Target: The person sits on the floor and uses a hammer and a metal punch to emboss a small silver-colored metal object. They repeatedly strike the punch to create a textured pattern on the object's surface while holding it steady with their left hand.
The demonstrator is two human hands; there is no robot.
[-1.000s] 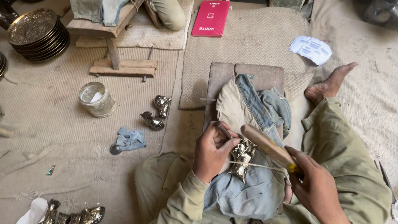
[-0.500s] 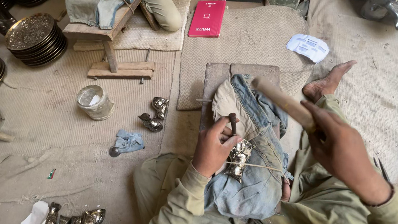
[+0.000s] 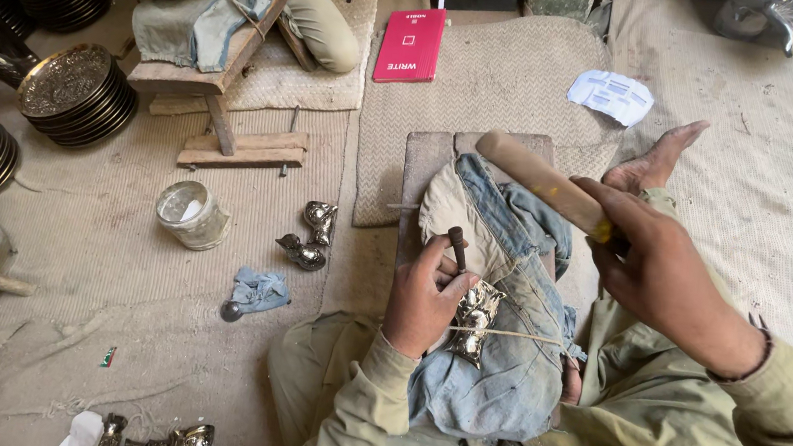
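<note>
At frame centre, left hand [image 3: 422, 302] grips punch [image 3: 457, 247] upright on metal piece [image 3: 476, 316]; right hand [image 3: 658, 270] clenches wooden mallet [image 3: 538, 180], raised to the punch's upper right.

Floor-level metalworking workshop. Woven mats [image 3: 494, 84] covered the ground. Stacks of embossed metal plates [image 3: 75, 93] stood at the left edge. A low wooden bench [image 3: 221, 91] carried another worker's plate. Small metal castings [image 3: 309, 238] lay on the matting beside a tin [image 3: 191, 215]. The person sat cross-legged, denim padding [image 3: 490, 366] over the lap.
</note>
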